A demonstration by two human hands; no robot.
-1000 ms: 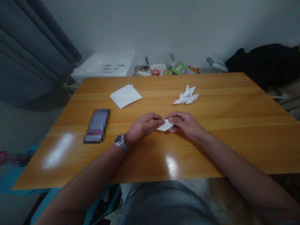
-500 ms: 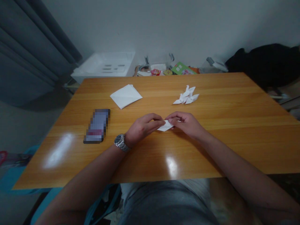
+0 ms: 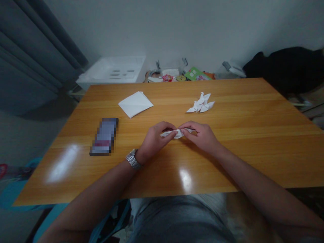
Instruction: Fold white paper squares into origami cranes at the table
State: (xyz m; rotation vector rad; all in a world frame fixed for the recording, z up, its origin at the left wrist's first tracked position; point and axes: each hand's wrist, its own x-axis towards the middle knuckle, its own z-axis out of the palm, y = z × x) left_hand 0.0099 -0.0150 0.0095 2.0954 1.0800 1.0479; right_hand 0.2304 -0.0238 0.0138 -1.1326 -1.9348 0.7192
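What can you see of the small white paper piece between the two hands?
The paper piece is small, white and folded into a narrow, creased strip, lying roughly level just above the wooden table; whether it touches the wood is unclear. The left hand pinches its left end and the right hand its right end. Their fingertips almost meet over its middle, hiding much of it.

**Left hand (image 3: 154, 141) and right hand (image 3: 202, 136) pinched, tips meeting at centre**

Left hand: palm down, fingers curled, thumb and forefinger pressed together, tips pointing right. Right hand: palm down, knuckles up, thumb and forefinger pinched, tips pointing left. Fingertips of the two hands nearly touch. Left forearm (image 3: 101, 189) enters from near left, right forearm (image 3: 255, 184) from near right. Both are bare and converge in a V.
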